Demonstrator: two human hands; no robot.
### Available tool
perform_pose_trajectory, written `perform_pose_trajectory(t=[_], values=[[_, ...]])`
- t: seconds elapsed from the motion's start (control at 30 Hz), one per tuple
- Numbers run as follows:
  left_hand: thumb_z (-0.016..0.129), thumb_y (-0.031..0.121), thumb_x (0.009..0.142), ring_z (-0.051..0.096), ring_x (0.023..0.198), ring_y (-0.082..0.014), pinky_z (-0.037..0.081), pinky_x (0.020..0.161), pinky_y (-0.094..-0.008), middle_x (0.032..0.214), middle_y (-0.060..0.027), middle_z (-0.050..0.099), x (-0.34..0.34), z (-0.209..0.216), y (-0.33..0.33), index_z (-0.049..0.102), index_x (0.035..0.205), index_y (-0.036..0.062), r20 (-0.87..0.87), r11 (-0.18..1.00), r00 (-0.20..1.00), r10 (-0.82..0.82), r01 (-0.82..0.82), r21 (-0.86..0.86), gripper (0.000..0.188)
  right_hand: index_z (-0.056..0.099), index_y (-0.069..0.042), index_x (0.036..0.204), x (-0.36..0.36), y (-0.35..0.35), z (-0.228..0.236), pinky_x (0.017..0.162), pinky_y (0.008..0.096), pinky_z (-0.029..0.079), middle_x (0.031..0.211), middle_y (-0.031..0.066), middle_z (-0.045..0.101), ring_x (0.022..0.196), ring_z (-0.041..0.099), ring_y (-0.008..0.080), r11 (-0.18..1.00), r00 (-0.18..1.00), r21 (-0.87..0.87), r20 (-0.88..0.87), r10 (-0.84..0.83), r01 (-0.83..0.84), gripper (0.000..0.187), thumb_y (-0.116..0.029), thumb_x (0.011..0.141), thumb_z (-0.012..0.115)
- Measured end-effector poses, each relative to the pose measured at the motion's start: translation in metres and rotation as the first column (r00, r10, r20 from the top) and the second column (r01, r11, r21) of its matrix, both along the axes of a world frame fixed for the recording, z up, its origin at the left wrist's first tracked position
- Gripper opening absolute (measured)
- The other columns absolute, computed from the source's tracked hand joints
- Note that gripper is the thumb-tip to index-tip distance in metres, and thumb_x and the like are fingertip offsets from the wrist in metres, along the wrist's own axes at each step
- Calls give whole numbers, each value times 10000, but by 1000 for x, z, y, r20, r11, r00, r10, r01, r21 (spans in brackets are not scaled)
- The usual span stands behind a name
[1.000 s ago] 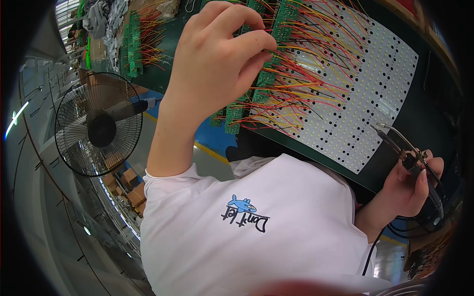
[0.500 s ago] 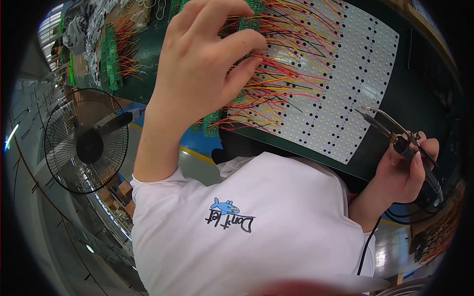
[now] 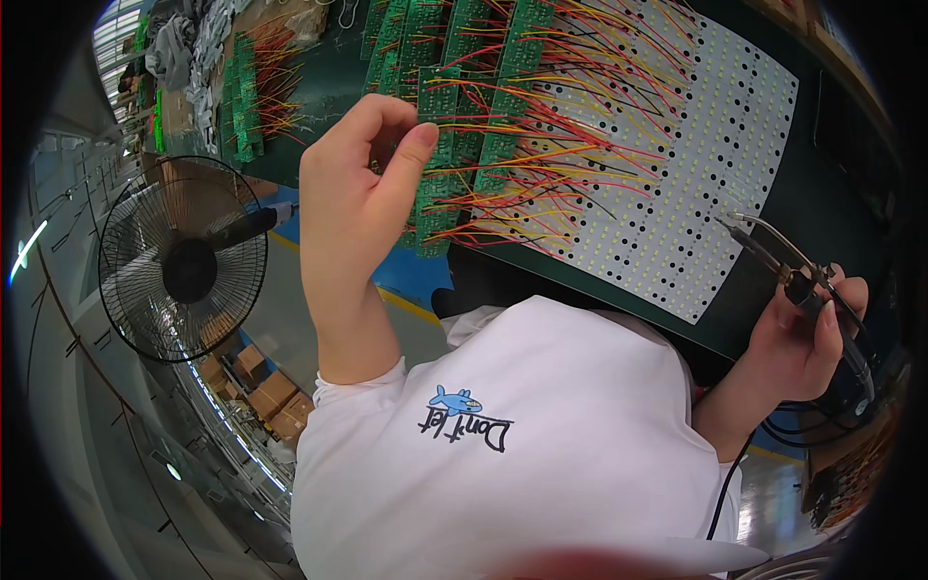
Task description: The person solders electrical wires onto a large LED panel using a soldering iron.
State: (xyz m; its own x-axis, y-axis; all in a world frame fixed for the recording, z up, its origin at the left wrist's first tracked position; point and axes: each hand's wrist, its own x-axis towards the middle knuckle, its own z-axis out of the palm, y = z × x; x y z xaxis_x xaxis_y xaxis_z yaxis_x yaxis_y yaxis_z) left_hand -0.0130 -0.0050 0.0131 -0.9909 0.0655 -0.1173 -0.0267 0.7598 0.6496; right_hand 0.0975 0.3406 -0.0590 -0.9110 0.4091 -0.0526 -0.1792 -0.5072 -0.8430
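My left hand (image 3: 362, 193) is at the left edge of a row of green circuit boards (image 3: 440, 101). Its thumb and curled forefinger close on one of these boards; the other fingertips are hidden. Red, yellow and black wires (image 3: 570, 145) fan out rightward from the boards. They lie over a white panel (image 3: 720, 145) dotted with small yellowish squares and black holes. In my right hand (image 3: 802, 338) is a soldering iron (image 3: 764, 253) with a thin curved metal tube alongside. Its tip points up and left, over the panel's right part.
The dark green tabletop (image 3: 324, 97) carries another stack of wired green boards (image 3: 245, 101) at the far left, near grey cloth (image 3: 174, 53). A black fan (image 3: 188, 271) stands to the left. Cardboard boxes (image 3: 275, 398) are lower down. A black cable (image 3: 732, 483) hangs below my right hand.
My left hand has drawn back left and down from the wires to the boards' left edge, uncovering more boards. My right hand keeps its hold on the soldering iron, and the view has shifted slightly.
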Motion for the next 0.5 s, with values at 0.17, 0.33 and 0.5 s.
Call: perform_pose_trajectory(t=[0.17, 0.33, 0.5], values=[[663, 89, 885, 425, 616, -28, 322, 543, -195, 673, 47, 501, 11, 21, 2, 570, 842, 3, -17, 982, 1000, 12, -9, 188, 134, 436, -13, 853, 1, -1, 1, 524, 217, 315, 765, 80, 460, 587, 377, 95, 1000, 999, 9, -14, -29, 29, 102, -71, 817, 511], [655, 76, 868, 422, 597, -49, 345, 539, -208, 648, 6, 499, 17, 7, 25, 566, 826, -2, 41, 982, 990, -136, 129, 142, 126, 442, -12, 845, 2, 0, 1, 562, 210, 300, 768, 68, 456, 635, 362, 86, 1000, 999, -25, -50, 1, -2, 94, -66, 815, 512], [655, 99, 882, 421, 601, -49, 342, 545, -215, 660, 6, 509, 10, -6, 39, 587, 886, 12, 15, 972, 979, -203, 203, -120, 111, 431, -18, 863, 2, 2, 0, 587, 210, 310, 783, 57, 454, 675, 379, 83, 999, 997, -16, -59, 39, -40, 99, -54, 820, 512]])
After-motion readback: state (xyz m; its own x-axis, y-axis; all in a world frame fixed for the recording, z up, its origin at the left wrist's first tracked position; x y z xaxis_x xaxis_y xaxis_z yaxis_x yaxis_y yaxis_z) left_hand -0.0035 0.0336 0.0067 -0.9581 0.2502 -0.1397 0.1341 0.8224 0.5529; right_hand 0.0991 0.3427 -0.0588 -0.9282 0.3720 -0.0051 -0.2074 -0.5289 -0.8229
